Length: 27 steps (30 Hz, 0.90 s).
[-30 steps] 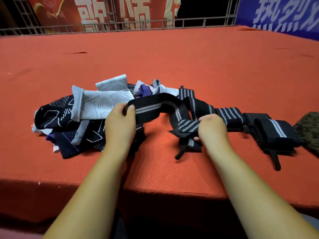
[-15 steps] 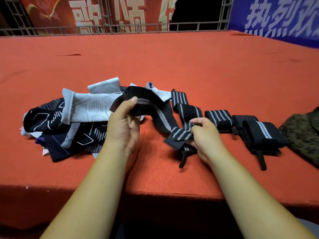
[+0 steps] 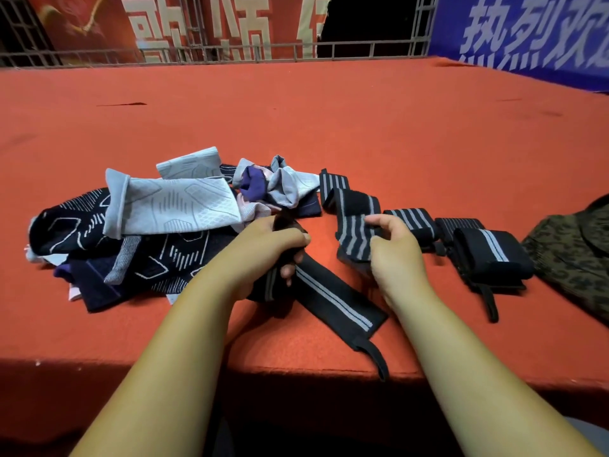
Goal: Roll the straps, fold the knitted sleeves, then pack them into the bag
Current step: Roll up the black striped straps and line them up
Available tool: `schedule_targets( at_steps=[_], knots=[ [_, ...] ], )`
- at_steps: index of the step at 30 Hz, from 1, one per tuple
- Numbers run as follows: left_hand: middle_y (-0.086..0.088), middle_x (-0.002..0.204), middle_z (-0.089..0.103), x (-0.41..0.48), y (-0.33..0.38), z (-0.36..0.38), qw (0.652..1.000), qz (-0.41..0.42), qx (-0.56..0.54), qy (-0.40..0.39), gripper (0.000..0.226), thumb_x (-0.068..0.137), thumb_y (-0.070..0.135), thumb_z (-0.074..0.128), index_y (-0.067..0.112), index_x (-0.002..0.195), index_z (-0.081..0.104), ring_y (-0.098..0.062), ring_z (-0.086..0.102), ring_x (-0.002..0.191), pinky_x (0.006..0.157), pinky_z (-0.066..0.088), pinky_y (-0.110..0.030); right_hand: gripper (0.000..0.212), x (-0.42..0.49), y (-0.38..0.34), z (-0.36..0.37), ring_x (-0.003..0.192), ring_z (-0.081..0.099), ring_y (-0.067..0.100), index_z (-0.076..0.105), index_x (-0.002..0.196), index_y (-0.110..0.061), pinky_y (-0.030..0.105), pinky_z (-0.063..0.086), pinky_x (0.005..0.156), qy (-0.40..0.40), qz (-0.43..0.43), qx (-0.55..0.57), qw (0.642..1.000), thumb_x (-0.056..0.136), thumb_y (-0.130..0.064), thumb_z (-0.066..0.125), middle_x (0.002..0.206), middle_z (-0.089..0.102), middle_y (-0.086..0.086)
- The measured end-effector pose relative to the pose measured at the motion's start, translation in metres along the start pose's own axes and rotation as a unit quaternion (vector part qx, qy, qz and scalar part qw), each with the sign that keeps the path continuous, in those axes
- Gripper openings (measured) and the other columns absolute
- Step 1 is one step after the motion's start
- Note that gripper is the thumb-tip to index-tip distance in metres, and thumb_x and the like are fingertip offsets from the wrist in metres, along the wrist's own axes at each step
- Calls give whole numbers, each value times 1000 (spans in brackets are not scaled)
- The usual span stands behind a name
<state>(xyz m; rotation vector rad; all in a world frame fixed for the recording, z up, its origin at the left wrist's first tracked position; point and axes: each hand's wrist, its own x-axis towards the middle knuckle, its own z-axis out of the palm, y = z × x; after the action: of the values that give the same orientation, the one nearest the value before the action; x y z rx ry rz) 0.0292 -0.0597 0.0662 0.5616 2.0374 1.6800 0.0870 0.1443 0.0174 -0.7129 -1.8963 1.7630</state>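
Nearest us, the strap (image 3: 333, 298) now lies flat, tail by the table (image 3: 329, 110) edge; a sec ago we held it up btwn both hands. Left hand (image 3: 267, 249) grips its far end. Right hand (image 3: 398, 258) has let go: loosely curled, empty. So we judge rolling can start. Beyond: rolled straps (image 3: 491, 255) right, sleeves (image 3: 174, 206) left, unfolded; bag (image 3: 573, 258) far right.

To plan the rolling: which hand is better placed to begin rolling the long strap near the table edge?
Left, probably. The left hand grips one end of that strap; the right hand is off it.
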Motion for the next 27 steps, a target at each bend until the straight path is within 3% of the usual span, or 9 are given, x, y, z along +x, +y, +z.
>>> schedule_targets(
  at_steps=[5, 8, 12, 14, 16, 18, 20, 23, 27],
  knots=[
    [-15, 88, 59, -21, 16, -12, 974, -56, -182, -127, 22, 93, 28, 54, 9, 91, 64, -21, 49, 54, 58, 46, -32, 61, 9, 1, -4, 127, 56, 5, 67, 138, -31, 17, 41, 100, -25, -99, -179, 978, 99, 6, 39, 145, 62, -10],
    [-24, 94, 61, -27, 22, -16, 967, -53, -229, -103, 37, 90, 33, 45, 5, 92, 69, -28, 53, 54, 57, 48, -33, 70, 13, 1, -6, 147, 44, 12, 59, 153, -23, 7, 26, 108, -40, -116, -228, 966, 96, 11, 36, 164, 48, -8],
    [-27, 89, 66, -26, 23, -5, 972, -31, -232, -12, 22, 104, 20, 52, 2, 106, 64, -37, 71, 65, 60, 61, -42, 66, 1, 3, 4, 154, 26, 27, 58, 153, -34, 37, 19, 130, -12, -142, -329, 933, 96, -4, 47, 174, 31, -5],
    [-21, 86, 71, -20, 20, -3, 979, 33, -203, 14, 15, 107, 13, 55, 3, 113, 65, -36, 75, 78, 71, 64, -42, 54, -13, -4, 13, 149, 38, 20, 74, 132, -29, 39, 28, 128, -10, -221, -261, 940, 92, -3, 50, 159, 53, -5],
    [-16, 93, 74, -14, 18, -1, 982, 82, -163, 40, 20, 107, 13, 60, 3, 120, 70, -30, 72, 84, 78, 60, -39, 42, -28, -16, 19, 131, 57, 4, 80, 114, -28, 33, 43, 113, -100, -208, -112, 967, 93, -7, 49, 132, 72, -16],
    [-19, 101, 77, -10, 17, -1, 979, 108, -142, 103, 23, 105, 19, 66, 1, 118, 74, -31, 71, 89, 85, 59, -44, 34, -42, -25, 23, 122, 66, -1, 80, 116, -25, 28, 46, 106, -235, -138, 7, 962, 103, -28, 48, 121, 78, -15],
    [-24, 110, 78, -7, 17, -2, 969, 122, -134, 171, 29, 100, 29, 74, 4, 114, 76, -38, 74, 98, 96, 60, -60, 53, -47, -23, 25, 126, 68, 7, 78, 126, -22, 40, 47, 111, -310, -100, 20, 945, 105, -59, 45, 125, 79, -9],
    [-25, 111, 78, -7, 18, -2, 956, 137, -125, 225, 30, 93, 37, 80, 10, 106, 79, -34, 74, 98, 100, 54, -71, 63, -47, -15, 27, 93, 69, 9, 70, 109, -8, 55, 57, 94, -276, -151, -112, 943, 96, -67, 55, 97, 76, 9],
    [-15, 109, 80, -10, 20, -1, 959, 161, -84, 217, 18, 99, 25, 76, 12, 111, 78, -31, 77, 106, 98, 61, -55, 45, -42, -16, 24, 71, 54, 14, 65, 93, 1, 49, 53, 73, -226, -164, -110, 954, 99, -44, 65, 76, 61, 15]
  ],
)
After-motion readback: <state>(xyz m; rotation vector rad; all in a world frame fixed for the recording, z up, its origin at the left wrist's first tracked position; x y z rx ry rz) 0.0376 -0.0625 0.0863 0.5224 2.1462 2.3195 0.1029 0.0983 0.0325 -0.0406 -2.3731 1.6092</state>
